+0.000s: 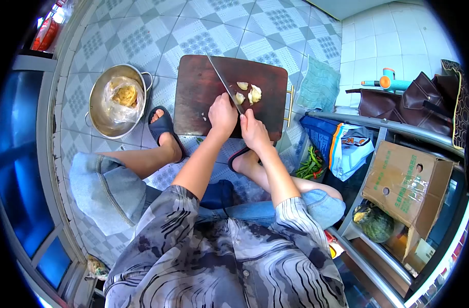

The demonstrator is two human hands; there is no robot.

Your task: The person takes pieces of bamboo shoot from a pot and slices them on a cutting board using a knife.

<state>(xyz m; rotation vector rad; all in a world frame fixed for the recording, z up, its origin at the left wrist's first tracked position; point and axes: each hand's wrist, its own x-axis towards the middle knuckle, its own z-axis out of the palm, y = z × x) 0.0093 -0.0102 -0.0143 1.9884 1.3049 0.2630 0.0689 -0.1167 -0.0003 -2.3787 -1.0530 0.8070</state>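
Note:
A dark wooden cutting board [196, 95] lies on the floor in front of me. My right hand [255, 132] is closed around the handle end of a kitchen knife [220, 76], whose blade points away and to the left, seen nearly edge-on. My left hand [222, 117] is curled against the left side of the blade, over the board; whatever its fingers hold is hidden. Several pale yellowish chunks, perhaps ginger or garlic, sit right of the blade, the biggest chunk [254, 94] farthest right. Tiny pale bits [204, 117] lie left of my left hand.
A steel pot [98, 105] at left holds a plastic bag [124, 99] of yellowish food. Green and red chillies [311, 163] lie at right beside a blue-white bag [350, 151]. A metal rack [378, 251] carries a cardboard box [398, 177] and a green squash [375, 224]. My sandalled feet flank the board.

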